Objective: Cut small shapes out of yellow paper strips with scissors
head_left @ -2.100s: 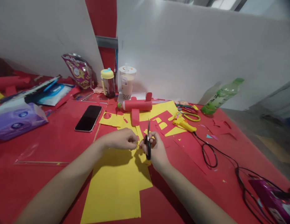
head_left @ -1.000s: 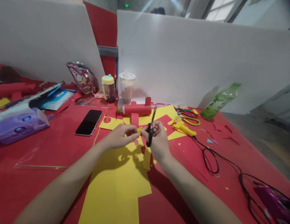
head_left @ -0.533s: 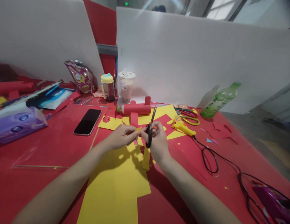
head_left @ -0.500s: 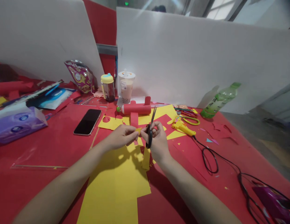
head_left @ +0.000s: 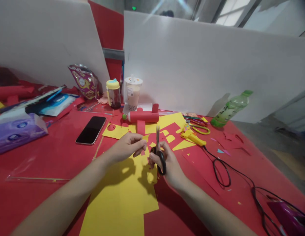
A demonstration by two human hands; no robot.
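My right hand [head_left: 170, 164] grips black-handled scissors [head_left: 158, 139] by the finger loops, blades pointing up and away from me. To its left, my left hand [head_left: 130, 144] is closed in a pinch, with a small piece of yellow paper [head_left: 145, 138] at its fingertips, partly hidden by the fingers. A large yellow paper sheet [head_left: 118, 196] lies below both hands. Just beyond them rests a bottle wrapped in red paper [head_left: 148, 117], with a green cap and red paper strips attached. Cut yellow scraps [head_left: 170, 138] lie right of the scissors.
A yellow glue gun [head_left: 193, 137] with a black cord and yellow-handled scissors [head_left: 201, 130] lie at right, near a green bottle [head_left: 231, 109]. A phone [head_left: 91, 130] and purple tissue pack [head_left: 22, 131] are left. A drink cup [head_left: 133, 93] and yellow-lidded bottle [head_left: 113, 95] stand behind.
My right hand has drawn away from the left, toward me, with the scissors. Their blades have tipped more upright, and a gap now separates the hands. The left hand has barely moved.
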